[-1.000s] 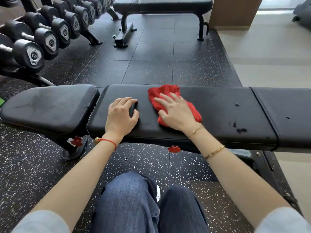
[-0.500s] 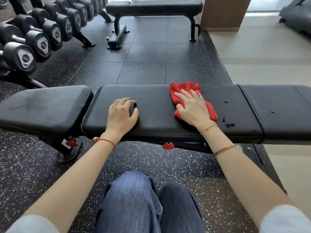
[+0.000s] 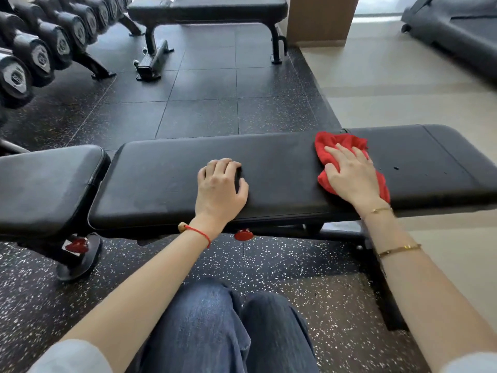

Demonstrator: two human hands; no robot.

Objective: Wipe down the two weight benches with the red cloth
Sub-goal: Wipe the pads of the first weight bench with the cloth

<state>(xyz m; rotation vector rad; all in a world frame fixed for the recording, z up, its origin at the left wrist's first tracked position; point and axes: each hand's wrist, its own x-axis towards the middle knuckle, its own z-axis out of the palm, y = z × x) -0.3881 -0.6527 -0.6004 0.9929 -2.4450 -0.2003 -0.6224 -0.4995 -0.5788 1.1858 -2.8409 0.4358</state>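
Red crumpled cloth [image 3: 349, 162] is pressed flat under the right hand [image 3: 349, 176], fingers extended, on the near black padded weight bench [image 3: 161, 179]. Left hand [image 3: 219, 188], fingers loosely curled, braces the pad, grasping nothing. Step: first bench mid-wipe. Dark specks [image 3: 395, 168] lie just beside; sweep wanted rightward, then far black bench [image 3: 228, 8].

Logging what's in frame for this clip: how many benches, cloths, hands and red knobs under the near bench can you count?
Benches: 2, the near bench and the far bench
Cloths: 1, the red cloth
Hands: 2, the left hand resting on the near bench, the right hand pressing the cloth
Red knobs: 2, and
Total: 7
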